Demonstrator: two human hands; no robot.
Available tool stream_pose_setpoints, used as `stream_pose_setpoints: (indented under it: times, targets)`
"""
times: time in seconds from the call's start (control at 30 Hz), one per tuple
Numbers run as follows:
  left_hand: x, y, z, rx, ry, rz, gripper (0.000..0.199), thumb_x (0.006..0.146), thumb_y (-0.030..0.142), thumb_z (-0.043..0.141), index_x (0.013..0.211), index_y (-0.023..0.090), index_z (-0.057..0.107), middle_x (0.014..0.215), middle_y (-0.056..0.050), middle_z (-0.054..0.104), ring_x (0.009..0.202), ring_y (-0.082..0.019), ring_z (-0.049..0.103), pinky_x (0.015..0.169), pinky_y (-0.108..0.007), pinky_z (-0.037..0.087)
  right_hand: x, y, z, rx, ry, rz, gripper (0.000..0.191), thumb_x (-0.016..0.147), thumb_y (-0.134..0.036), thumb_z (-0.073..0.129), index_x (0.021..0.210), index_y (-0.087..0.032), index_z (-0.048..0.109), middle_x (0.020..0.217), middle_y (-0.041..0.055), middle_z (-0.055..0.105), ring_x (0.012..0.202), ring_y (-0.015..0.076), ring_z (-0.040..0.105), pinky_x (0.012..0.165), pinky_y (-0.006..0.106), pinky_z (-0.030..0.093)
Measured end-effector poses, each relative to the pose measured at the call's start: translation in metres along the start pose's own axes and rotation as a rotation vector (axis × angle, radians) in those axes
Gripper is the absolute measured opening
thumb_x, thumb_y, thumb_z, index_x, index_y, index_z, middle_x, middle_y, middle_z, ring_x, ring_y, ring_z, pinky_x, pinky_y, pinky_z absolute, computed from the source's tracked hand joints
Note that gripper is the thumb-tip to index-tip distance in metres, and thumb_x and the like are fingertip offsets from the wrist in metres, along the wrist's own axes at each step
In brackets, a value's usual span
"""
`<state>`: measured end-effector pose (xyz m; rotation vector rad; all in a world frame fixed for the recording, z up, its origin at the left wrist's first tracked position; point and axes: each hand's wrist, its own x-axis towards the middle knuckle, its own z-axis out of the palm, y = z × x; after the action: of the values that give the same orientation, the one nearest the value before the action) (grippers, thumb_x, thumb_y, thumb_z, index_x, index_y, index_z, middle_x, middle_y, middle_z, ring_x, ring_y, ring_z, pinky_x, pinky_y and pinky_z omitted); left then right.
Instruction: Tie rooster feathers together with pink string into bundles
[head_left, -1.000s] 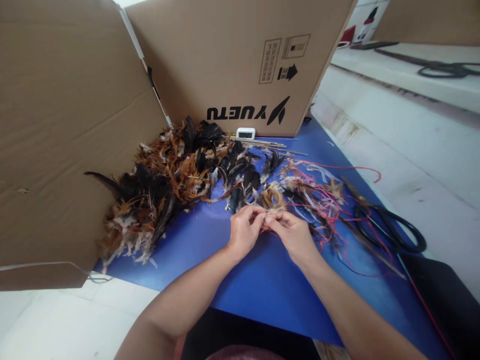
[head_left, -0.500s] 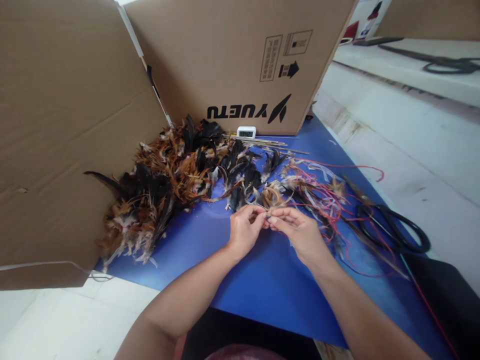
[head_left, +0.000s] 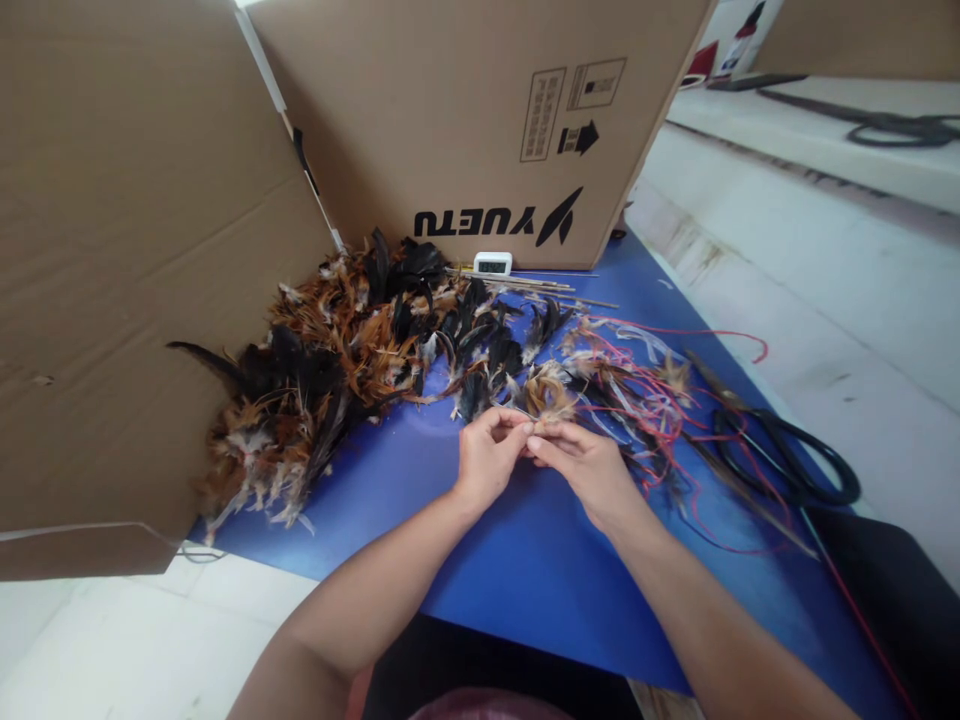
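Note:
My left hand and my right hand meet over the front part of the blue table. Thumbs and forefingers are pinched together, tip to tip. A tuft of tan, curled feathers sticks out just beyond the fingertips, and both hands appear to grip its base. The fingers cover the pinched part itself. Black feathers lie just past my left hand. To the right of my right hand is a tangle of red string mixed with dark feathers.
A big heap of brown and black feathers fills the left, against cardboard panels. A small digital clock and thin sticks lie at the back. Black-handled scissors and a dark flat object are at right.
My right hand has shifted slightly left, closer against the left fingertips. The tan feather tuft has turned a little and shows more. The left hand has hardly moved.

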<state>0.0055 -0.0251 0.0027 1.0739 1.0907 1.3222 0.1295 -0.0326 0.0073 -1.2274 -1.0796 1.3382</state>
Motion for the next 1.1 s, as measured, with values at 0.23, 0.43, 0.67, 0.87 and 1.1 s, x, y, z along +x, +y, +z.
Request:
stream_pose_setpoints:
  times: [0.23, 0.43, 0.67, 0.87, 1.1]
  targets:
    - [-0.0018, -0.0026, -0.0001, 0.145, -0.023, 0.069, 0.013, 0.075, 0.029, 0.063, 0.079, 0.017, 0.063, 0.071, -0.001, 0.065, 0.061, -0.011, 0.061, 0.052, -0.020, 0.051, 0.0033, 0.0026, -0.0011, -0.061, 0.131, -0.050, 0.021, 0.057, -0.034, 0.076, 0.066, -0.017, 0.067, 0.069, 0.0023, 0.066, 0.061, 0.0145, 0.059, 0.059, 0.029, 0.050]
    - [-0.0018, -0.0041, -0.0029, 0.296, -0.016, 0.170, 0.012, 0.078, 0.027, 0.059, 0.080, 0.017, 0.065, 0.077, -0.003, 0.067, 0.067, -0.012, 0.062, 0.061, -0.023, 0.051, 0.0015, -0.0009, -0.0034, -0.048, 0.127, -0.069, 0.020, 0.058, -0.033, 0.075, 0.061, -0.017, 0.064, 0.067, 0.0029, 0.066, 0.062, 0.0153, 0.060, 0.061, 0.030, 0.051]
    - [-0.0031, -0.0008, -0.0031, 0.412, 0.012, 0.260, 0.008, 0.079, 0.023, 0.058, 0.078, 0.018, 0.065, 0.076, -0.002, 0.066, 0.069, -0.013, 0.061, 0.065, -0.023, 0.049, 0.0008, -0.0014, -0.0065, -0.029, 0.089, -0.091, 0.016, 0.056, -0.029, 0.075, 0.059, -0.019, 0.063, 0.067, 0.0024, 0.067, 0.066, 0.0168, 0.062, 0.070, 0.033, 0.050]
    - [-0.0039, 0.0018, -0.0036, 0.518, 0.008, 0.339, 0.009, 0.079, 0.021, 0.057, 0.078, 0.018, 0.066, 0.075, -0.002, 0.066, 0.067, -0.013, 0.061, 0.065, -0.024, 0.049, -0.0003, -0.0019, -0.0084, -0.105, 0.082, -0.180, 0.018, 0.059, -0.030, 0.074, 0.059, -0.020, 0.059, 0.068, 0.0017, 0.067, 0.070, 0.0182, 0.063, 0.071, 0.034, 0.051]
    - [-0.0036, 0.0006, -0.0042, 0.607, 0.005, 0.448, 0.009, 0.081, 0.020, 0.056, 0.080, 0.019, 0.065, 0.075, -0.003, 0.066, 0.069, -0.013, 0.061, 0.067, -0.024, 0.049, -0.0026, -0.0036, -0.0083, 0.017, 0.028, -0.152, 0.016, 0.063, -0.028, 0.071, 0.061, -0.020, 0.057, 0.065, 0.0014, 0.065, 0.063, 0.0163, 0.062, 0.067, 0.033, 0.052]
